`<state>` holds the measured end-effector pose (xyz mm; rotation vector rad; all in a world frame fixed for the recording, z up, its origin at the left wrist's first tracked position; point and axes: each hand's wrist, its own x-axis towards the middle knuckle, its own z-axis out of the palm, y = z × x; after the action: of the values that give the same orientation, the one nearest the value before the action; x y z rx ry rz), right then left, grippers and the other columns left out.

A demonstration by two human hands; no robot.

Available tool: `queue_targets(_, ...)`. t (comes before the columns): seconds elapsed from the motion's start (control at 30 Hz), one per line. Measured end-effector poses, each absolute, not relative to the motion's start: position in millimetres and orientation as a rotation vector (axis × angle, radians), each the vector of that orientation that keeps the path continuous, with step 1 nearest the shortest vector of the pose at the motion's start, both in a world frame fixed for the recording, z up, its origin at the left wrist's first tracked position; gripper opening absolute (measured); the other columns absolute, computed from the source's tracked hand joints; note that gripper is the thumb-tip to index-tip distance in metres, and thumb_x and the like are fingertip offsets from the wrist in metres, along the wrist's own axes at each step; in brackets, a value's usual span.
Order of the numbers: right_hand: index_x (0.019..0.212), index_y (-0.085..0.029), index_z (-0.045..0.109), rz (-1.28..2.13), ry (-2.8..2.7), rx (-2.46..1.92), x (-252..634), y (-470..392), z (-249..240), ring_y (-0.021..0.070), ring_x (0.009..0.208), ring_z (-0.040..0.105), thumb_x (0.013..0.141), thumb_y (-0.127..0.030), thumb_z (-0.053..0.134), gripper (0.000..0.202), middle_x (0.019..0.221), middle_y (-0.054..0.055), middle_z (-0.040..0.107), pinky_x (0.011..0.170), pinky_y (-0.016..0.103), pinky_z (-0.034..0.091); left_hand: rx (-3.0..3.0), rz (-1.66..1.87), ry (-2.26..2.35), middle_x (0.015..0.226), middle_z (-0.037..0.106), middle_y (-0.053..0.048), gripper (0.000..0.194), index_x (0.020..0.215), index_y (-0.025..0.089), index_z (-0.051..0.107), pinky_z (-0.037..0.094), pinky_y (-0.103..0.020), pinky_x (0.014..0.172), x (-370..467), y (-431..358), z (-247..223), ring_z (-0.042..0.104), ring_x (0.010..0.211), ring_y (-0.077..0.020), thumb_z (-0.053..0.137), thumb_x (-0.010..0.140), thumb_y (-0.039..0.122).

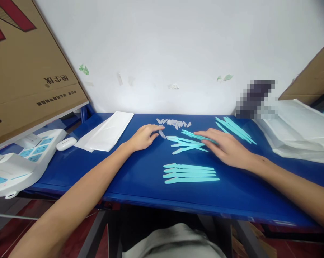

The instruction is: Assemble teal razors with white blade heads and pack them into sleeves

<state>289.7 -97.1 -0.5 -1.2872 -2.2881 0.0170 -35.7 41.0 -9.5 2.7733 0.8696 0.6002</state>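
My left hand (142, 138) rests over the table with thumb and forefinger apart. Small translucent blade covers (163, 135) lie at its fingertips; whether they touch is hard to tell. Turquoise eyebrow razors (191, 134) are pinched between the thumb and fingers of my right hand (226, 147), blade ends pointing left. Just below these, several loose razors (184, 144) fan out on the table. Closer to me, a neat row of razors (191, 171) lies side by side. Behind the hands sits a scattered pile of translucent covers (175, 123).
On the blue table (140, 179), more razors (235, 129) lie at the back right beside stacked clear plastic bags (293, 129). White sleeves (110, 130), a white earbud case (66, 143) and a power strip (35, 157) are on the left. A cardboard box (29, 71) leans above.
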Motion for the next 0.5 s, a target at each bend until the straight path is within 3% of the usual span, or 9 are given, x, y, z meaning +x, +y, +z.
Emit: queue_targets(0.5, 0.141, -0.022, 0.062, 0.02, -2.313, -1.268, 287.4, -96.4, -0.8, 0.0213, 0.075, 0.063, 0.108, -0.038, 0.037, 0.044, 0.095, 0.009, 0.068, 0.069, 0.036, 0.052, 2.758, 0.54, 0.728, 0.135, 0.072, -0.008, 0.043, 0.141, 0.019, 0.064, 0.051, -0.041, 0.107, -26.2, 38.3, -11.7, 0.065, 0.125, -0.0233, 0.044, 0.103, 0.015)
